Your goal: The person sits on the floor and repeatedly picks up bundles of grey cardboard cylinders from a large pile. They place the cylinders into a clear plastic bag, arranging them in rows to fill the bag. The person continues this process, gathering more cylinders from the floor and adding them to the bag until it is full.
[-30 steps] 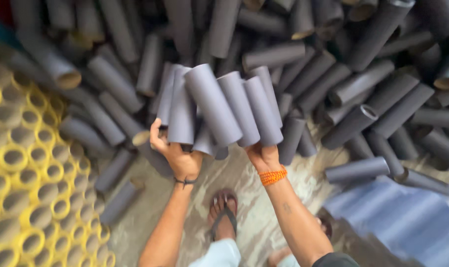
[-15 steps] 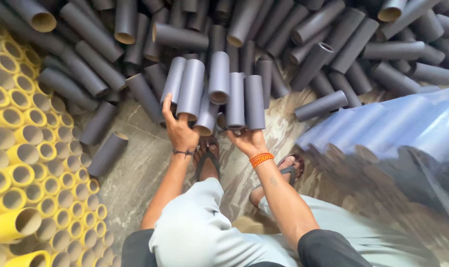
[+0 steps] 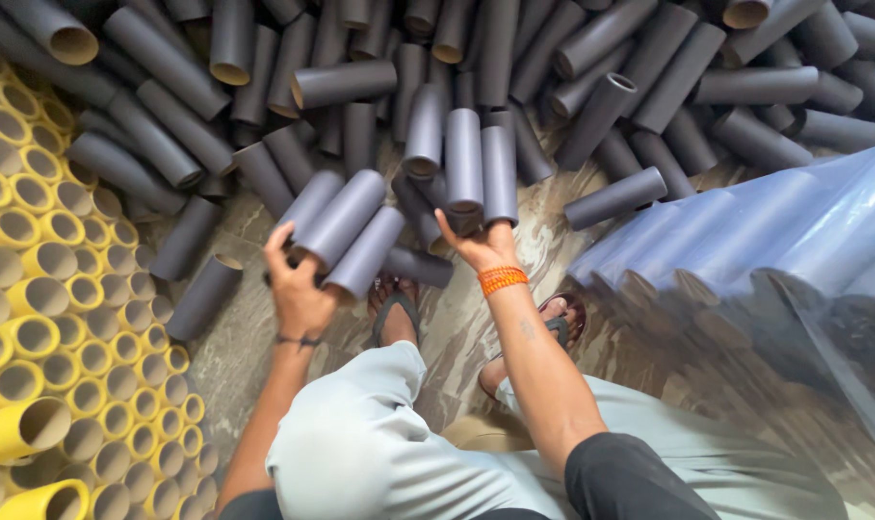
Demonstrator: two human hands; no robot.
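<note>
Marbled floor (image 3: 264,337) lay littered; our left hand (image 3: 298,294) and right hand (image 3: 481,248) each clutched grey tubes (image 3: 464,159), best kept parallel.

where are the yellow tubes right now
In the head view, the yellow tubes are stacked open-end-up along the left edge, beside the left hand and the loose grey tubes on the floor.

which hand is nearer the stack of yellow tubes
Left. The left hand holds grey tubes just right of the yellow tubes; the right hand is further right.
</note>
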